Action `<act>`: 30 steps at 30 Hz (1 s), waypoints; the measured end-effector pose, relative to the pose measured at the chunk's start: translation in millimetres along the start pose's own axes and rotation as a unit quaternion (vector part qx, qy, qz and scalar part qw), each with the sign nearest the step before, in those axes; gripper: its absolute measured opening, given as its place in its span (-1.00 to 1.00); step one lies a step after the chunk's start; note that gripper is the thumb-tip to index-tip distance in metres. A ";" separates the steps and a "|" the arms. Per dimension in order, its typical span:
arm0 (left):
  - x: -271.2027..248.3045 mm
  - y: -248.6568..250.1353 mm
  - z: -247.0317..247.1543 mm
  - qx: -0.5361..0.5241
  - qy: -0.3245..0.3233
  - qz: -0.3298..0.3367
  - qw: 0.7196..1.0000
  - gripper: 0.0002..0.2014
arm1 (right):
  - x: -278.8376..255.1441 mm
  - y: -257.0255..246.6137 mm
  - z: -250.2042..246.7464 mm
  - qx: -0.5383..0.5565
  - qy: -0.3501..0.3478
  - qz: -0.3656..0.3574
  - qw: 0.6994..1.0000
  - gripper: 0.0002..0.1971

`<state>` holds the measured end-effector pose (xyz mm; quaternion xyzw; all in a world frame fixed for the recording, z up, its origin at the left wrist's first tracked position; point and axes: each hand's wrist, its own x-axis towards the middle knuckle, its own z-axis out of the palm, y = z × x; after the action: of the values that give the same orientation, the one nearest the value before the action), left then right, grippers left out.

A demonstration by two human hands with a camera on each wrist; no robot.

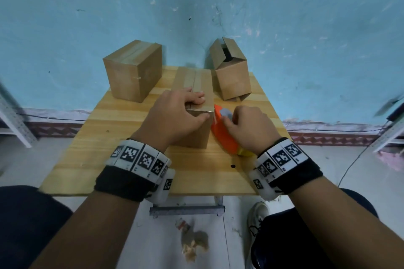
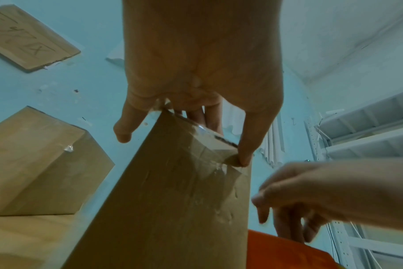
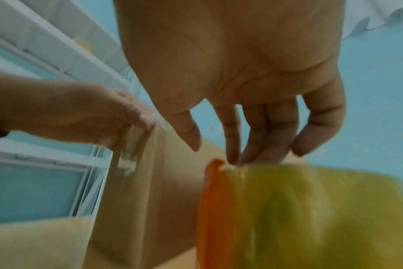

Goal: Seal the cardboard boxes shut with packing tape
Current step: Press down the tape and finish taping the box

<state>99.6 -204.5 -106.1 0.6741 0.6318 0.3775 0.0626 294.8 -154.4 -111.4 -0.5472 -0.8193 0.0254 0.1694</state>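
Step in hand, as judged: finishing the tape strip on the middle cardboard box (image 1: 197, 102), standing mid-desk (image 1: 91, 137), long axis running near to far, taped seam along it. Left hand (image 1: 175, 113) clamped over near top edge, fingers on top, thumb pressing tape end (image 2: 221, 169) down the near face. Right hand (image 1: 247, 126) at the orange tape dispenser (image 1: 223, 133) just right of box; fingers loosely curled, touching its top edge; firm grip not confirmed, view blurred. Next move likely calls for smoothing the tape end flat. Left far box (image 1: 133, 70) taped; right far box (image 1: 231, 67) open on top, unsealed.
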 end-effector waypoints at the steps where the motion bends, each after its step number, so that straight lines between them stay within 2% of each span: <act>1: -0.6 0.5 0.9 0.000 -0.001 -0.009 1.000 -0.37 | 0.6 -0.4 -4.5 0.027 0.026 -0.022 0.999 -0.67; 3: -2.7 2.8 3.3 -0.003 0.009 -0.013 1.000 -0.29 | 2.7 -2.4 -14.2 0.097 0.041 -0.076 0.992 -0.83; 6: -2.9 6.2 5.0 -0.034 0.029 -0.006 0.999 -0.37 | 3.8 -10.2 -23.1 0.190 -0.022 -0.136 0.972 -0.87; 9: -2.4 3.0 1.1 -0.071 0.018 0.003 0.997 -0.41 | 7.4 -13.4 -23.9 0.211 -0.061 -0.143 0.965 -0.88; 15: -3.1 -6.4 -1.2 -0.059 -0.013 0.038 0.997 -0.44 | 18.1 -9.7 -29.1 0.258 -0.118 -0.139 0.949 -0.80; 21: 4.2 -12.8 -5.6 -0.041 -0.029 0.061 0.997 -0.42 | 38.7 -3.6 -31.4 0.292 -0.187 -0.172 0.922 -0.99; 27: 12.7 -19.1 -10.2 -0.031 -0.047 0.064 0.996 -0.45 | 45.3 -9.4 -20.2 0.284 -0.157 -0.164 0.931 -0.73; 30: 11.4 -20.3 -11.5 -0.027 -0.055 0.064 0.996 -0.45 | 47.8 -10.2 -17.4 0.224 -0.122 -0.184 0.949 -0.71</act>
<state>75.6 -194.8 -104.5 0.7309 0.5726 0.3600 0.0916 274.6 -117.7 -80.8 -0.3275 -0.8934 0.2433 0.1879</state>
